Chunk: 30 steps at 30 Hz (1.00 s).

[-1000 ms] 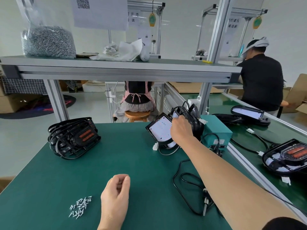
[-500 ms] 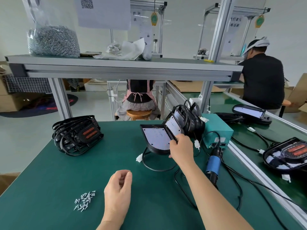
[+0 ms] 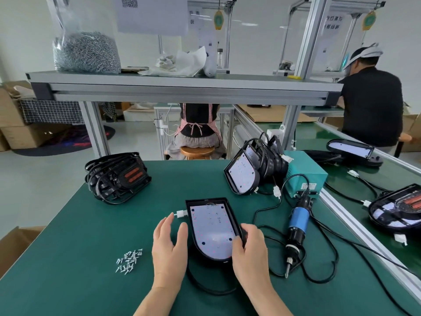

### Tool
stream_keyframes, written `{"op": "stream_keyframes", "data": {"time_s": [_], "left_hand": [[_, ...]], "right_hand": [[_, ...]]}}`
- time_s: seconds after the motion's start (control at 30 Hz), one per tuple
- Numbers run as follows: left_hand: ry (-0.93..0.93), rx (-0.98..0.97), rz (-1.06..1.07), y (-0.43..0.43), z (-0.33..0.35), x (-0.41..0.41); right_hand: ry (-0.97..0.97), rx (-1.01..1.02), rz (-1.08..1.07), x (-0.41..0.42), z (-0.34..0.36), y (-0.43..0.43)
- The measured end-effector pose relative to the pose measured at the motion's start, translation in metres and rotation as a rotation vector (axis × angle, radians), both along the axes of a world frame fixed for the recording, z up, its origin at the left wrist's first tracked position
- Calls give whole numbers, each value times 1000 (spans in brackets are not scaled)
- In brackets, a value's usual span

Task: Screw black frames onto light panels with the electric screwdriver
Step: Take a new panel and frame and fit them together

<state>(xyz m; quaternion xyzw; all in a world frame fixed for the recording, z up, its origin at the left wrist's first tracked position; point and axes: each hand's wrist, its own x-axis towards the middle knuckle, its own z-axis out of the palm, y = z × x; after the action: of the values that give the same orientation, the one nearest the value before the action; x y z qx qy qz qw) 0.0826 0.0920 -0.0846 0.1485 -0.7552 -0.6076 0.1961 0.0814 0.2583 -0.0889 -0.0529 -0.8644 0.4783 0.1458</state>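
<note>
A light panel [image 3: 211, 229] with a white LED face and black rim lies flat on the green table [image 3: 68, 258] in front of me. My right hand [image 3: 249, 245] grips its right edge, fingers curled over the rim. My left hand [image 3: 169, 241] hovers just left of the panel with fingers straight and holds nothing. The blue electric screwdriver [image 3: 296, 229] lies on the table to the right, tip toward me. A small heap of screws [image 3: 129, 262] sits to the left.
A stack of black frames [image 3: 117, 176] sits at the far left. More panels [image 3: 250, 172] lean against a teal power box [image 3: 305, 176] at the back right. Black cables [image 3: 319, 254] loop around the screwdriver. Two people work at other benches beyond.
My right hand pulled one panel off the leaning stack and laid it flat near me. My left hand uncurled and moved up beside the panel.
</note>
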Motion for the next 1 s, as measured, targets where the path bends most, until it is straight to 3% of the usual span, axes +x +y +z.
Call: {"op": "stream_keyframes", "data": {"time_s": [0.27, 0.67, 0.8, 1.0], "left_hand": [[-56, -55, -38, 3, 0, -2], [-32, -128, -43, 2, -1, 7], [16, -179, 74, -19, 15, -18], [-23, -405, 465, -100, 48, -82]], "right_hand": [[-6, 72, 25, 11, 0, -6], [-68, -149, 142, 10, 11, 0], [-84, -127, 104, 7, 8, 1], [-67, -126, 77, 1, 4, 0]]}}
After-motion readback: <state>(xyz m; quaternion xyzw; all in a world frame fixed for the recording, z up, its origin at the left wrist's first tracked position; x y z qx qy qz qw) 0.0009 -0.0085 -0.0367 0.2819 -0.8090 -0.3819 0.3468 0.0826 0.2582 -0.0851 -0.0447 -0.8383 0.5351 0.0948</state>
